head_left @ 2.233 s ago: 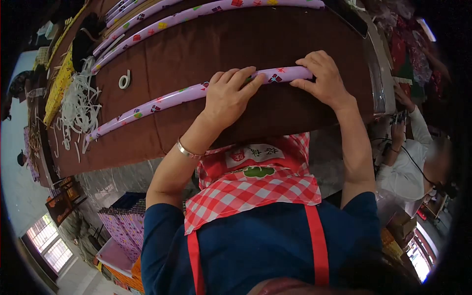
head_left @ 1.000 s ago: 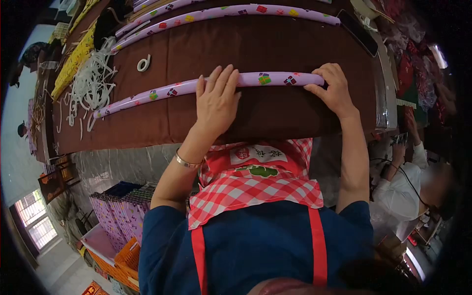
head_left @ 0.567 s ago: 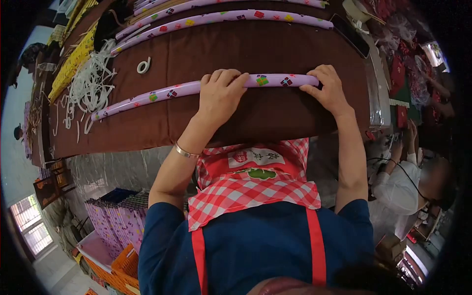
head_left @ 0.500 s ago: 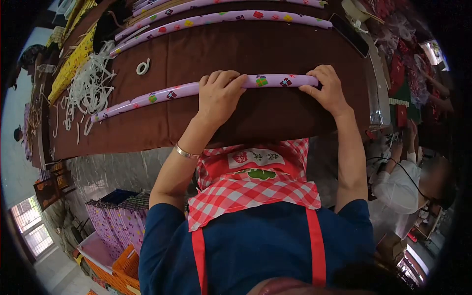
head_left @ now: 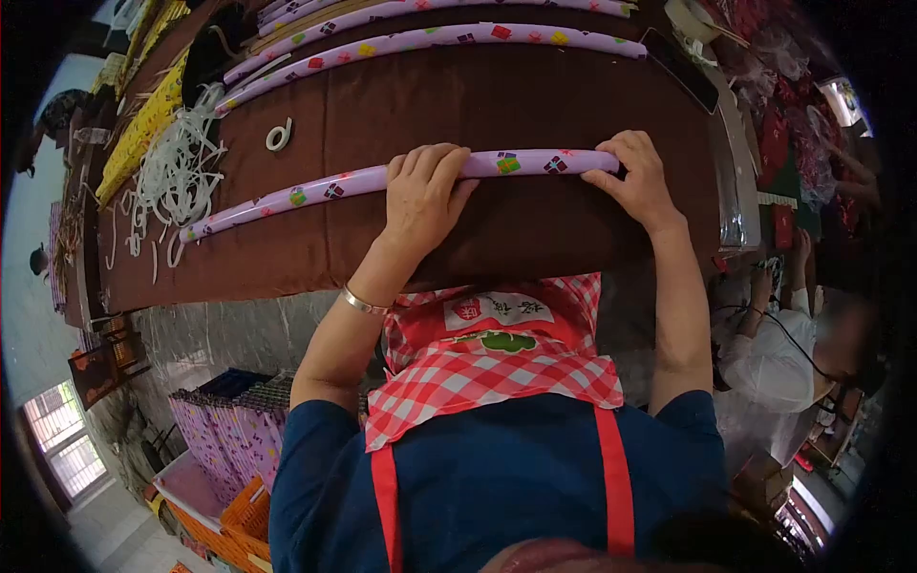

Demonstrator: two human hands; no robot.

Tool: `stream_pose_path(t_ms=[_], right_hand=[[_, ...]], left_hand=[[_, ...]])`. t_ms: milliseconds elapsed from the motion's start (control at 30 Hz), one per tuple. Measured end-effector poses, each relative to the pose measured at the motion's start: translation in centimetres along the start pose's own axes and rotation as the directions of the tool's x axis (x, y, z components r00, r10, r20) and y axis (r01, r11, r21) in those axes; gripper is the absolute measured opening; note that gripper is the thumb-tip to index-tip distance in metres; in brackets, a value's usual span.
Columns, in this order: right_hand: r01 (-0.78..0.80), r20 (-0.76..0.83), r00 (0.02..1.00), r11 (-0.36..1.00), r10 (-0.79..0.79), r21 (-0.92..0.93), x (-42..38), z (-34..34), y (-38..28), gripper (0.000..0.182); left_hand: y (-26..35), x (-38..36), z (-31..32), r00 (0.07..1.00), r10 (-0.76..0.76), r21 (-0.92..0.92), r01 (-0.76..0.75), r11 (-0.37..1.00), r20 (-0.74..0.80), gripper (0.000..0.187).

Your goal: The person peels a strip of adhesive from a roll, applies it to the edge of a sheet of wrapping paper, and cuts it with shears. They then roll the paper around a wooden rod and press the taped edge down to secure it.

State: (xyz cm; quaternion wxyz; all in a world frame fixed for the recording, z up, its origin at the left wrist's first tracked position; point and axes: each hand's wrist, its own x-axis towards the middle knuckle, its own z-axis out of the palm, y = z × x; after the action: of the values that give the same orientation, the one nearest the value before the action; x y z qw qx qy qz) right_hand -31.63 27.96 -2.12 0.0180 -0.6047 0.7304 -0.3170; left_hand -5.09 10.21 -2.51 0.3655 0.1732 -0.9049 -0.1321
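A long roll of purple gift wrapping paper (head_left: 353, 184), printed with small presents, lies across the brown cloth in front of me. Around its middle, my left hand (head_left: 420, 196) is closed, fingers over the top and thumb on the near side. My right hand (head_left: 635, 172) grips the roll's right end between thumb and fingers. The roll's left end rests beside a tangle of white plastic strips (head_left: 181, 167). Beyond the roll, a small white ring of tape (head_left: 278, 135) sits on the cloth.
More purple rolls (head_left: 430, 40) lie along the far side of the brown-covered table (head_left: 535, 229). A dark phone (head_left: 680, 72) is at the far right. Yellow rolls (head_left: 143, 129) lie at left; below stand an orange basket (head_left: 246, 511) and bundled purple rolls (head_left: 224, 435). Another person (head_left: 783, 353) sits at right.
The roll and both hands have shifted very slightly toward me. My left thumb has dropped from the top of the roll to its near side.
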Motion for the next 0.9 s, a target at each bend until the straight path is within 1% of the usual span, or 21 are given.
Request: stream_pose_path(t_ms=[67, 267, 300, 367, 400, 467, 500, 567, 633, 700, 767, 833, 900], right_hand=[[0.005, -0.009, 1.0, 1.0, -0.005, -0.008, 0.0, 0.1, -0.1, 0.042], [0.024, -0.02, 0.999, 0.999, -0.025, -0.025, 0.0, 0.3, 0.2, 0.042], [0.021, -0.017, 1.0, 0.999, -0.021, -0.031, 0.0, 0.3, 0.2, 0.042], [0.013, -0.008, 1.0, 1.0, -0.013, -0.019, 0.0, 0.2, 0.2, 0.043], [0.004, 0.001, 1.0, 1.0, -0.004, -0.008, 0.0, 0.2, 0.2, 0.043], [0.005, -0.002, 1.0, 1.0, -0.005, -0.018, 0.0, 0.2, 0.2, 0.043], [0.006, -0.006, 1.0, 1.0, -0.006, -0.026, 0.0, 0.2, 0.2, 0.043], [0.014, -0.006, 1.0, 0.999, -0.014, -0.029, 0.0, 0.2, 0.2, 0.042], [0.025, -0.006, 1.0, 0.999, -0.025, -0.032, 0.1, 0.1, 0.2, 0.042], [-0.002, 0.005, 1.0, 1.0, 0.002, -0.014, 0.1, 0.1, 0.1, 0.042], [0.004, 0.005, 1.0, 1.0, -0.004, -0.009, 0.1, 0.1, 0.0, 0.042], [0.014, 0.005, 1.0, 1.0, -0.014, -0.003, 0.2, 0.1, 0.2, 0.043], [0.003, 0.027, 1.0, 0.999, -0.001, -0.051, 0.1, 0.3, 0.4, 0.042]], left_hand=[[0.1, 0.2, -0.4, 0.994, 0.061, 0.067, -0.067, 0.995, 0.096, 0.021], [-0.8, -0.4, 0.0, 0.99, 0.134, 0.023, -0.136, 0.99, 0.044, 0.025], [-0.7, -0.3, -0.1, 0.99, 0.134, 0.025, -0.135, 0.991, 0.044, 0.025], [-0.2, 0.0, -0.2, 0.997, 0.066, 0.003, -0.066, 0.998, 0.039, 0.023], [-0.1, 0.1, -0.3, 0.997, 0.066, 0.003, -0.066, 0.998, 0.037, 0.023], [0.1, 0.2, -0.5, 0.993, 0.082, 0.047, -0.086, 0.995, 0.084, 0.021], [-0.1, 0.2, -0.4, 0.993, 0.081, 0.045, -0.085, 0.995, 0.083, 0.021], [-0.4, -0.1, -0.3, 0.989, 0.131, 0.037, -0.134, 0.99, 0.062, 0.022], [-0.7, -0.4, -0.1, 0.993, 0.108, 0.003, -0.109, 0.994, 0.056, 0.023], [-0.7, -0.4, -0.3, 0.995, 0.084, -0.03, -0.082, 0.996, 0.048, 0.024], [-0.7, -0.4, -1.2, 0.99, 0.11, 0.095, -0.119, 0.988, 0.09, 0.026], [-2.3, -1.5, -2.4, 0.993, 0.091, 0.211, -0.104, 0.972, 0.072, 0.028], [-4.1, -2.7, -4.1, 0.998, 0.009, 0.219, -0.023, 0.975, 0.064, 0.032]])
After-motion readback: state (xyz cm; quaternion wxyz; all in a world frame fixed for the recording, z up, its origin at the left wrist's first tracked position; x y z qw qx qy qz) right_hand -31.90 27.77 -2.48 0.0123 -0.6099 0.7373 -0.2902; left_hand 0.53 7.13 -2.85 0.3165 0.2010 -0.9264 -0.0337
